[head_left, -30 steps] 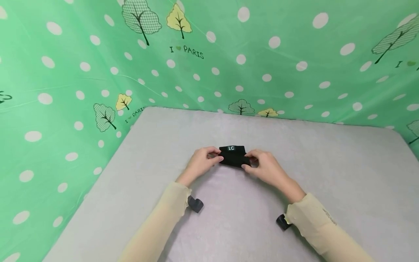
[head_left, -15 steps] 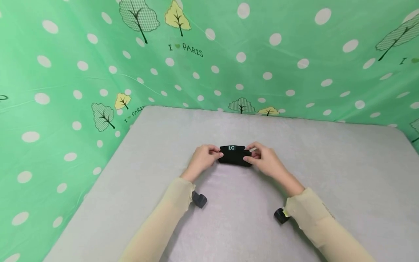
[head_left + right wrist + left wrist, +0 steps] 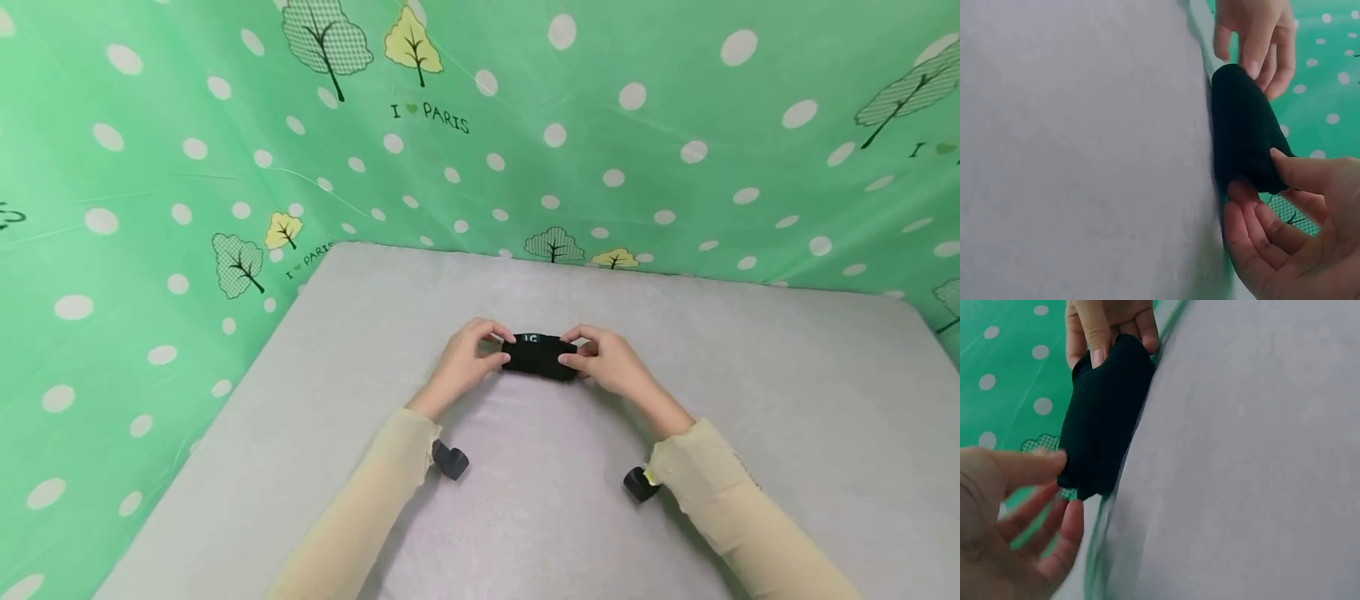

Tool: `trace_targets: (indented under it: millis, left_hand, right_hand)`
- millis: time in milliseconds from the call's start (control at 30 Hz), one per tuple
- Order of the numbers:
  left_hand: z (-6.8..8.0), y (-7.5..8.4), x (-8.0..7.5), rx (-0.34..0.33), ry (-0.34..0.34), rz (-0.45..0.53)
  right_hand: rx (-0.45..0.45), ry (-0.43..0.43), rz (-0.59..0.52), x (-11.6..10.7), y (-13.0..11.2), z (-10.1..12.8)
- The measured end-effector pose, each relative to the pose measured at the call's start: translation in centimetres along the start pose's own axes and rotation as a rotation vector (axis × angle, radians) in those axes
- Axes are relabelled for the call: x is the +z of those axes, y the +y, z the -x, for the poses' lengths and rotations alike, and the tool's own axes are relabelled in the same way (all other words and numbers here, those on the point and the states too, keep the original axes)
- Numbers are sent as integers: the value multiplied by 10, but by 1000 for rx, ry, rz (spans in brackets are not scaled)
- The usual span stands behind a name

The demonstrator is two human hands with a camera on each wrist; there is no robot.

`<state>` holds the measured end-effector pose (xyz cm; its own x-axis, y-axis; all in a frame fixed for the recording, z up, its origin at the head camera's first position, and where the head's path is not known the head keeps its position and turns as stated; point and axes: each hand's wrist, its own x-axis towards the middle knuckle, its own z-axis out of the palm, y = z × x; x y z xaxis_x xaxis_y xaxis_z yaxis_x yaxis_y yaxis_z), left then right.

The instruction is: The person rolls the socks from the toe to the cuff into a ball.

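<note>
A rolled-up black cloth (image 3: 538, 358) lies between both hands near the middle of the table, a white-lettered label (image 3: 531, 338) partly showing along its far edge. My left hand (image 3: 468, 360) pinches the cloth's left end, thumb in front and fingers behind. At the right end, my right hand (image 3: 606, 360) grips it the same way. In the left wrist view the black cloth (image 3: 1107, 419) is a thick roll, the left thumb on its near end. The right wrist view shows the right hand's (image 3: 1291, 231) thumb on one side of the roll and fingertips tucked under its open end.
A grey cloth-covered table (image 3: 300, 467) spreads around the hands. Behind and to the left hangs a green polka-dot curtain (image 3: 420, 183) with printed trees. A dark camera mount (image 3: 450, 460) sticks out from the left cuff, another camera mount (image 3: 641, 484) from the right.
The black cloth has been rolled further away from me, so the flap with the label is now mostly covered. The left fingers have shifted over the roll's top; the right hand has lifted slightly.
</note>
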<state>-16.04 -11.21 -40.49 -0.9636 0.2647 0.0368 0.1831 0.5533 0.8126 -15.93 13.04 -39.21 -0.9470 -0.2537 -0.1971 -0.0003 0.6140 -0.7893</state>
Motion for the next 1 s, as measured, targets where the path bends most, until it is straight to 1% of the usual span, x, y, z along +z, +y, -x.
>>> trace_targets:
  millis: [67, 167, 267, 333, 367, 433, 533, 600, 733, 900, 1000]
  left_hand:
    - [2, -2, 0, 43, -7, -12]
    - [4, -3, 0, 62, -22, -42]
    - [3, -3, 0, 49, -17, -72]
    - [3, -3, 1, 35, -11, -82]
    - [2, -3, 1, 28, -9, -84]
    - [2, -3, 1, 14, -4, -88]
    - [0, -3, 0, 6, 1, -109]
    - [-2, -2, 0, 13, -4, -131]
    - [-7, -1, 0, 9, -11, -171]
    - [-12, 1, 0, -40, 8, -200]
    - [-16, 4, 1, -66, 15, -227]
  right_hand:
    - [-1, 8, -15, 1, 2, 0]
    - [-38, 44, -17, 2, 5, 1]
    - [-137, 101, -51, 4, 5, 3]
    - [-229, 144, -57, 5, 4, 5]
    - [-279, 160, -41, 5, 3, 6]
    - [-362, 190, 45, 6, 2, 9]
    - [-432, 224, 210, 6, 2, 12]
    - [-440, 235, 291, 5, 3, 13]
    - [-437, 230, 357, 2, 3, 13]
    - [-411, 201, 427, 2, 1, 8]
    - [-379, 193, 468, 3, -1, 4]
